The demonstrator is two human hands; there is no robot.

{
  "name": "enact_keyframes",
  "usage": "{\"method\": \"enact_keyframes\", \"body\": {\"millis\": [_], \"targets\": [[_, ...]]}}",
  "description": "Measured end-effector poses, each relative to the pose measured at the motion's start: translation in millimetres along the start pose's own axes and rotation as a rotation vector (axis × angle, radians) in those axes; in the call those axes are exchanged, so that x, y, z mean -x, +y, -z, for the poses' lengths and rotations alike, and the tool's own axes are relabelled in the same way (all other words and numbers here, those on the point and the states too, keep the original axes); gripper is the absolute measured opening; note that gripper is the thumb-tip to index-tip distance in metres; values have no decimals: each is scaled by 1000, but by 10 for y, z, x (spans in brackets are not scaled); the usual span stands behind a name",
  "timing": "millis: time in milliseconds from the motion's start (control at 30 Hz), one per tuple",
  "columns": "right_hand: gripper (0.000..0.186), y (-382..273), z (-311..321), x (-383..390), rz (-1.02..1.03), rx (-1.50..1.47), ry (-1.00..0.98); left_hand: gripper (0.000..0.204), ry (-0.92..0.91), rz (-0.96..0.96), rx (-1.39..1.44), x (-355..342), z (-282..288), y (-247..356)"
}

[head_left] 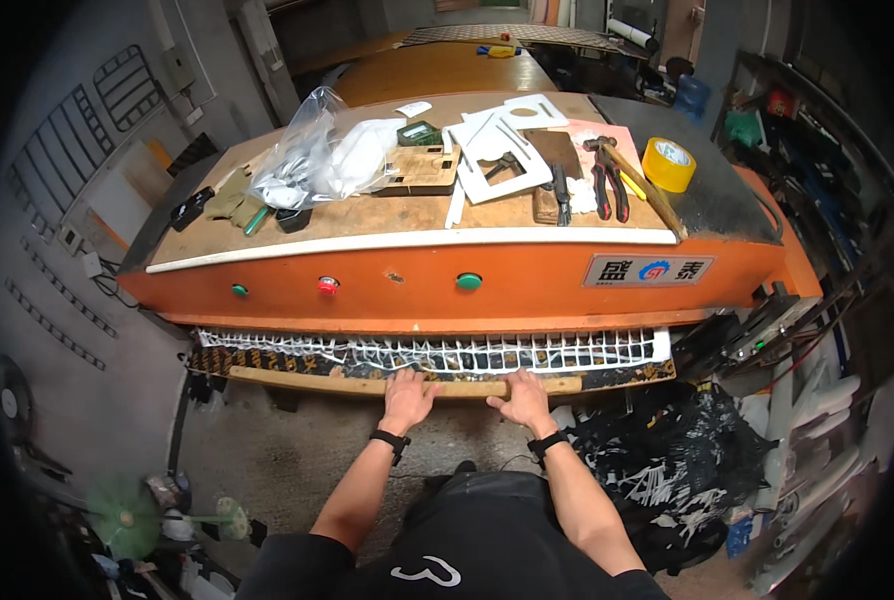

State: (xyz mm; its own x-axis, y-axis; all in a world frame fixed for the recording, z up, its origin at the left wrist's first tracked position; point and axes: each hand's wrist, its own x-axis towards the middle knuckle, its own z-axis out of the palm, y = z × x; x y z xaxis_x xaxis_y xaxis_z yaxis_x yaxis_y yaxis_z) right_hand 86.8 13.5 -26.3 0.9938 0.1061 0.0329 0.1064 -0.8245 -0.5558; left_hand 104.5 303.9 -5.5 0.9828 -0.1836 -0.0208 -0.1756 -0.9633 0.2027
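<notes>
My left hand (406,402) grips a long wooden strip (295,382) along the front edge of a dark printed board (643,370), its fingertips over the strip. Farther right, my right hand (520,402) holds the same strip, fingers over it and thumb at its near side. On the board, just beyond my fingers, lies a white grid-like cut lattice (623,350) under the front of an orange machine (403,292) with green and red buttons.
The machine top holds a plastic bag (307,165), white cut sheets (492,170), pliers (609,185), a hammer (647,188) and yellow tape (669,170). Dark scrap material (667,460) is piled at the lower right. A green fan (124,515) stands at the lower left.
</notes>
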Motion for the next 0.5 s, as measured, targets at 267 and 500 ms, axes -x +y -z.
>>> {"method": "enact_keyframes", "body": {"millis": [267, 500], "targets": [[40, 111, -39, -350, -333, -168, -199, 48, 112, -220, 336, -445, -81, 44], [36, 111, -182, -755, -337, -414, 220, 46, 162, -427, 363, -1015, -257, 217]]}}
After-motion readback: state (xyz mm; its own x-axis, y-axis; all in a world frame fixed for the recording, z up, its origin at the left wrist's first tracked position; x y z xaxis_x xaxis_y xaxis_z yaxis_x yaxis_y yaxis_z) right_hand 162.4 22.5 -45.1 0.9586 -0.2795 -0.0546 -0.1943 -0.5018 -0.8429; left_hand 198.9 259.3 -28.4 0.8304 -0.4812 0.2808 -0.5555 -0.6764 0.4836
